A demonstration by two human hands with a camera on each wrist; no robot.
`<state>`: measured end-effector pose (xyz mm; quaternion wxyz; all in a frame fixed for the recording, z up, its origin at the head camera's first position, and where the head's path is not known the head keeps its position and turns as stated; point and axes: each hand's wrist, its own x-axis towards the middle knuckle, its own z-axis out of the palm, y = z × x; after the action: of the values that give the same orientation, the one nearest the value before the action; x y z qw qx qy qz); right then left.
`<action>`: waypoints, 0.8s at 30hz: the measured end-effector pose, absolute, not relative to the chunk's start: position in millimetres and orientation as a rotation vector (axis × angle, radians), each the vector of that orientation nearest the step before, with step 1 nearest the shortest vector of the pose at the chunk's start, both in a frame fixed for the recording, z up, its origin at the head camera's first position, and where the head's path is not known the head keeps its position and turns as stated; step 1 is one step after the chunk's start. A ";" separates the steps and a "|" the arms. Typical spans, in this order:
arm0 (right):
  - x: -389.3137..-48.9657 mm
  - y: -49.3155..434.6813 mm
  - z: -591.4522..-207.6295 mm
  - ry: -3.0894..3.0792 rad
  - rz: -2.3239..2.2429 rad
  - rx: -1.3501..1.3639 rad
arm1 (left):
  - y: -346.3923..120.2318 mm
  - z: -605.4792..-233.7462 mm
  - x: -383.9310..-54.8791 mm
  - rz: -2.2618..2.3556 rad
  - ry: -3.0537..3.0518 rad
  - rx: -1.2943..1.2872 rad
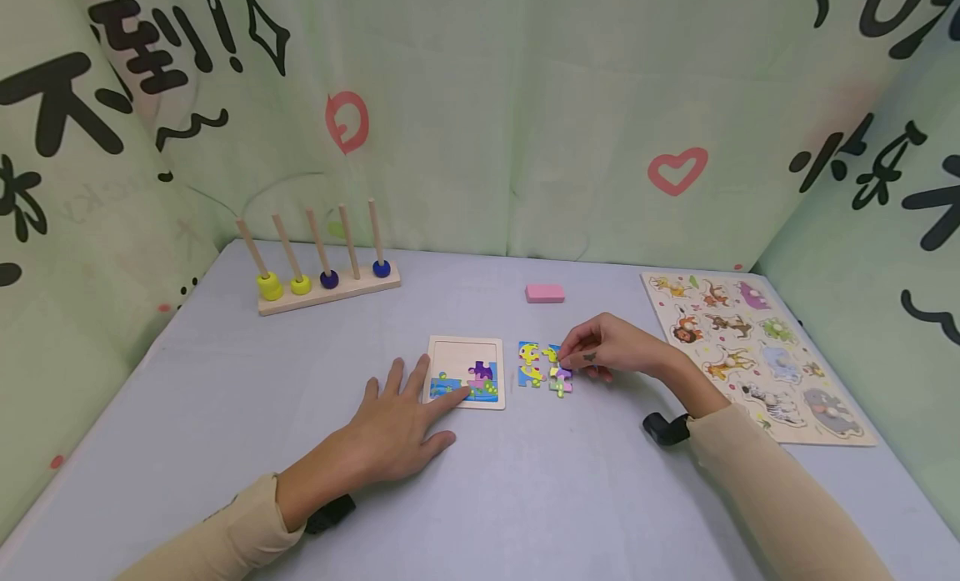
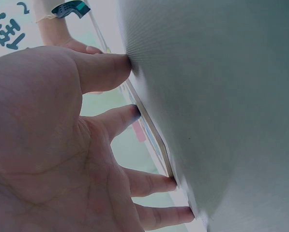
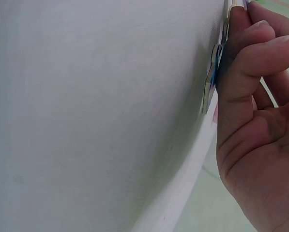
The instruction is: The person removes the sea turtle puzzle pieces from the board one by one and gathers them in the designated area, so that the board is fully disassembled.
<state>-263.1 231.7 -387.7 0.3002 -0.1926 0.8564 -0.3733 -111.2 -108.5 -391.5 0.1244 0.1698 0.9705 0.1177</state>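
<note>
A small square puzzle tray (image 1: 467, 343) of pale wood lies flat on the table, its lower part filled with blue, green and purple puzzle pieces (image 1: 482, 370). My left hand (image 1: 393, 431) is spread with straight fingers over the tray's left and lower edge, the index fingertip on the lower pieces. Loose yellow and blue pieces (image 1: 529, 364) lie right of the tray. Beside them my right hand (image 1: 618, 345) pinches a puzzle piece (image 3: 247, 4) between thumb and index finger, mostly hidden by the fingertips. Its other fingers (image 3: 265, 53) curl loosely.
A pink block (image 1: 544, 293) lies behind the loose pieces. At the back left stands a wooden peg rack (image 1: 337, 293) with yellow and blue beads. A large animal puzzle board (image 1: 712, 348) covers the right side. Fabric walls (image 1: 480, 131) enclose the table.
</note>
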 end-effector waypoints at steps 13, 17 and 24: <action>-262.6 231.1 -386.7 2.284 -0.976 -0.519 | -108.0 -391.2 -110.7 0.361 2.826 0.489; -262.6 230.8 -386.8 2.287 -0.971 -0.518 | -108.2 -391.3 -110.6 0.359 2.832 0.494; -262.8 231.4 -386.4 2.280 -0.970 -0.526 | -108.3 -391.4 -110.7 0.358 2.831 0.494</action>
<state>-262.8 231.4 -386.4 0.2995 -0.1982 0.8588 -0.3654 -110.7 -108.3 -391.4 0.1224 0.1693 0.9702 0.1228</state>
